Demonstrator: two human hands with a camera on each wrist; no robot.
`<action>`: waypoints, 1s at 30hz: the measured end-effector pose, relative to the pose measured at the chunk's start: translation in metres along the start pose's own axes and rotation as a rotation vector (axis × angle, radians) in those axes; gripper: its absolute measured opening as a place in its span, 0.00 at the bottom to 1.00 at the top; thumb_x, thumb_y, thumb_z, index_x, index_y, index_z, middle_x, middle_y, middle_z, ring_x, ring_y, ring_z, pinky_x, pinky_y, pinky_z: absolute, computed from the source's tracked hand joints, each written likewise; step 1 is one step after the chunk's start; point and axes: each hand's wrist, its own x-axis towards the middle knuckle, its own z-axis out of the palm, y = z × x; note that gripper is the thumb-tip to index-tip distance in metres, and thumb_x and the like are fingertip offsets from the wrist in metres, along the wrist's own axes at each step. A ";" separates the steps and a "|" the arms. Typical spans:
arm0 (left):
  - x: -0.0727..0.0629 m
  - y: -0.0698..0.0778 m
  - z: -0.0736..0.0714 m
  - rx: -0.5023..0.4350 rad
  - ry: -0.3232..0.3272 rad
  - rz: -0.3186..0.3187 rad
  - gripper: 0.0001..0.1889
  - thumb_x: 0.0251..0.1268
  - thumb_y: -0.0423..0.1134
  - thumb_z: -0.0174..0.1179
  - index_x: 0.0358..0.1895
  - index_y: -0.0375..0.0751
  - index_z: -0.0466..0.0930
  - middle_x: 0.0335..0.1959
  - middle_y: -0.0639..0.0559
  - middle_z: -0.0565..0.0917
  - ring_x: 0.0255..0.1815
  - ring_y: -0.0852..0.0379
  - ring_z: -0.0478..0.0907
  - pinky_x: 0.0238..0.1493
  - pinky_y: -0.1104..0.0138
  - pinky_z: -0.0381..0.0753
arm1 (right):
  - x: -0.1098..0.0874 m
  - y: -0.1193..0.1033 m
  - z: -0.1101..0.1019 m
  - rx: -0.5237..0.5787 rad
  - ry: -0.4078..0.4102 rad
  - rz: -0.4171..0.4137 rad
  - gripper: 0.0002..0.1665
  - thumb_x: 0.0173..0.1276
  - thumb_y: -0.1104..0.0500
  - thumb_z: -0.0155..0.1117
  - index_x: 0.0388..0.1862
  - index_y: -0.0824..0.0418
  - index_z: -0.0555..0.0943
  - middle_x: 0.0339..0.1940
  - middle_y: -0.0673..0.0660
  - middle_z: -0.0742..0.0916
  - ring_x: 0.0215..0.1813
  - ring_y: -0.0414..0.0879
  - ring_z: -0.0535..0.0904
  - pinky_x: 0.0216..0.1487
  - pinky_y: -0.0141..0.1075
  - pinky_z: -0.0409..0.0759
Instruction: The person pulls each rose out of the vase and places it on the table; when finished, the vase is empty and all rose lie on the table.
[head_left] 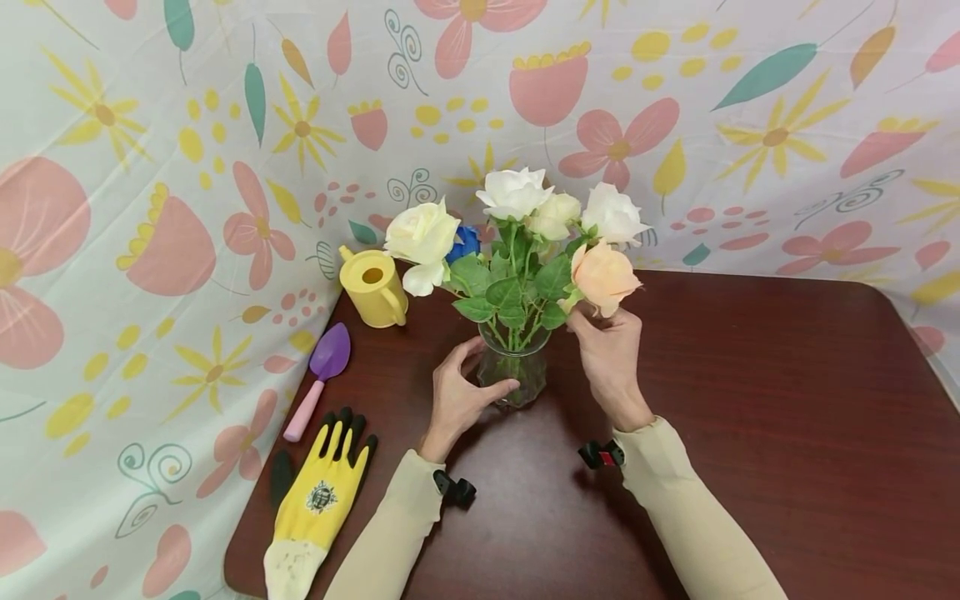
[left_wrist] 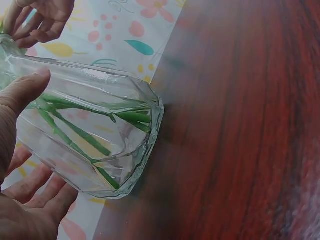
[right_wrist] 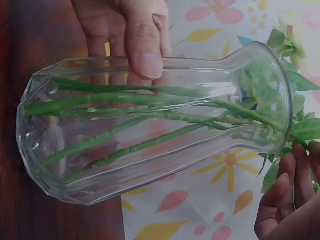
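Note:
A clear glass vase (head_left: pixel 531 377) stands upright on the table, holding several artificial roses. My left hand (head_left: pixel 463 393) holds the vase's side, thumb in front and fingers behind. Near the rim, my right hand (head_left: pixel 611 358) pinches the stem of a peach rose (head_left: pixel 603 277) just below its bloom. White roses (head_left: pixel 516 193) and a cream rose (head_left: pixel 423 235) spread above green leaves (head_left: pixel 506 292), with a blue rose (head_left: pixel 465 242) partly hidden behind. Through the glass in the right wrist view, green stems (right_wrist: pixel 120 97) reach toward the vase's base.
At the table's left side are a yellow watering can (head_left: pixel 375 302), a purple trowel (head_left: pixel 330 354) with a pink handle, and a yellow and black glove (head_left: pixel 318 500). A flower-printed cloth (head_left: pixel 262 50) hangs behind and to the left of the dark wooden table (head_left: pixel 787 400).

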 end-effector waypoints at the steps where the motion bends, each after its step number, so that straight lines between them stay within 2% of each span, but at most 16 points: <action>1: 0.000 0.000 0.000 0.001 0.001 -0.001 0.41 0.47 0.37 0.89 0.70 0.39 0.83 0.65 0.40 0.88 0.68 0.41 0.86 0.72 0.50 0.88 | 0.000 -0.001 0.000 0.010 0.005 -0.002 0.18 0.70 0.74 0.69 0.27 0.54 0.88 0.20 0.41 0.86 0.27 0.34 0.80 0.34 0.28 0.82; 6: -0.002 0.000 0.001 -0.002 0.004 0.006 0.41 0.48 0.37 0.89 0.69 0.38 0.83 0.65 0.39 0.88 0.68 0.40 0.86 0.71 0.49 0.89 | 0.001 -0.007 0.001 0.051 0.036 -0.009 0.17 0.70 0.74 0.69 0.28 0.55 0.90 0.22 0.43 0.88 0.26 0.37 0.82 0.33 0.31 0.85; 14: -0.001 -0.001 0.001 0.001 0.004 0.005 0.41 0.48 0.37 0.89 0.70 0.39 0.83 0.65 0.41 0.88 0.68 0.41 0.86 0.72 0.52 0.88 | 0.005 -0.019 0.001 0.119 0.068 -0.052 0.14 0.71 0.74 0.69 0.32 0.58 0.92 0.24 0.45 0.90 0.25 0.40 0.83 0.33 0.30 0.87; 19: -0.001 -0.001 0.000 0.007 0.005 0.012 0.41 0.48 0.37 0.89 0.69 0.38 0.83 0.64 0.41 0.88 0.68 0.42 0.87 0.72 0.52 0.89 | 0.009 -0.027 0.001 0.238 0.090 -0.080 0.14 0.69 0.76 0.71 0.29 0.60 0.88 0.24 0.47 0.88 0.26 0.40 0.84 0.32 0.31 0.86; 23: -0.001 -0.002 0.000 0.005 0.006 0.019 0.41 0.48 0.36 0.89 0.69 0.38 0.83 0.64 0.41 0.88 0.67 0.42 0.87 0.72 0.52 0.89 | 0.012 -0.036 -0.001 0.322 0.084 -0.130 0.16 0.69 0.79 0.68 0.29 0.60 0.85 0.26 0.46 0.85 0.27 0.40 0.84 0.31 0.30 0.85; 27: 0.000 -0.002 0.001 0.005 0.004 0.017 0.40 0.48 0.37 0.89 0.69 0.38 0.83 0.64 0.40 0.88 0.67 0.41 0.87 0.72 0.52 0.89 | 0.016 -0.044 -0.003 0.408 0.091 -0.164 0.16 0.70 0.81 0.65 0.32 0.64 0.89 0.28 0.49 0.89 0.27 0.41 0.85 0.31 0.29 0.85; 30: 0.000 -0.003 0.001 0.011 0.005 0.008 0.41 0.48 0.37 0.89 0.69 0.38 0.83 0.64 0.41 0.88 0.68 0.42 0.86 0.72 0.53 0.88 | 0.019 -0.052 -0.004 0.497 0.110 -0.179 0.12 0.70 0.81 0.66 0.36 0.70 0.90 0.30 0.56 0.93 0.27 0.43 0.86 0.30 0.30 0.86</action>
